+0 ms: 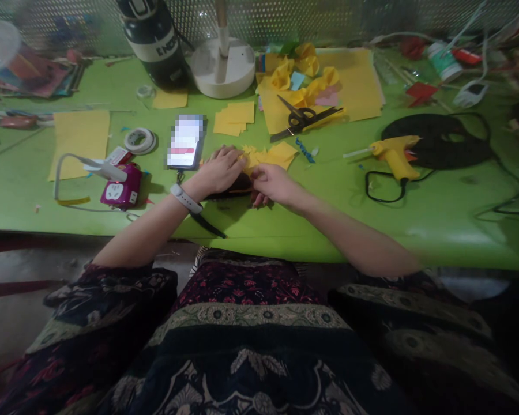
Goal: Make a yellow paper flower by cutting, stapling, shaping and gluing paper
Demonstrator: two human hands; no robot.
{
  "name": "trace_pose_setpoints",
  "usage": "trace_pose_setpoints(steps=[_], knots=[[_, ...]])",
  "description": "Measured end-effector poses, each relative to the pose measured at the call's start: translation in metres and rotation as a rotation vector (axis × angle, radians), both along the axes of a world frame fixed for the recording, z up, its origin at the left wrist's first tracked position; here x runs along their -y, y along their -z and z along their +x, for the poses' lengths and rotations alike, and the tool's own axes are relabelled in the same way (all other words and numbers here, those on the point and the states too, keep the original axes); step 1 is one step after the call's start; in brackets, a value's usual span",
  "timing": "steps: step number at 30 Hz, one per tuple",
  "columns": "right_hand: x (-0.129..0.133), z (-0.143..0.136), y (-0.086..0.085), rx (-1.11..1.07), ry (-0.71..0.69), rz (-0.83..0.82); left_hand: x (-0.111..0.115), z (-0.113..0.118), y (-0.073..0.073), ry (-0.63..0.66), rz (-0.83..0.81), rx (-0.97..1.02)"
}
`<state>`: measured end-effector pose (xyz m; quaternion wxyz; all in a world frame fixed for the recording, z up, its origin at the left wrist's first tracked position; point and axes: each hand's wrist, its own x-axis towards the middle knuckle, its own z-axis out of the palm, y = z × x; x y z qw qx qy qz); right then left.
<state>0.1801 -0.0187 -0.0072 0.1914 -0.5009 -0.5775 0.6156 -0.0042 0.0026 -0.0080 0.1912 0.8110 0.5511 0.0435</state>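
Both hands meet over a piece of yellow paper [259, 154] with a jagged, fringed edge. My left hand [218, 170] lies palm down, its bent fingers pressing the paper's left side; the thumb is hidden. Opposite it, my right hand [274, 183] is closed in a pinch at the paper's near edge. Under and between the hands shows a dark, flat-looking thing [237, 187] whose kind I cannot make out. A phone [185, 141] lies just left of my left hand. Beyond the hands are small yellow paper squares [236, 117] and black-handled scissors [303, 118].
A yellow glue gun [395, 154] rests by a black disc [436, 138] on the right, its cord trailing. Left are a tape roll [139, 140] and a purple plug adapter [121, 185]. A dark bottle [153, 43] and white lamp base [222, 68] stand behind, near yellow sheets [358, 80].
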Motion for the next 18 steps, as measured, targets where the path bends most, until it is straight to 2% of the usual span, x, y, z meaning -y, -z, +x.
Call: trace_pose_setpoints(steps=[7,11,18], knots=[[0.0017,-0.0005,-0.0055,0.015,0.003,-0.013,0.0012,0.0001,0.0014,0.021,0.033,0.047],[0.0008,-0.0004,-0.0023,-0.008,0.0,-0.019,0.0043,0.0025,-0.0005,-0.022,0.037,0.052],[-0.0009,0.002,-0.0008,0.001,-0.025,-0.026,0.0077,0.0051,-0.0066,-0.017,0.024,0.022]])
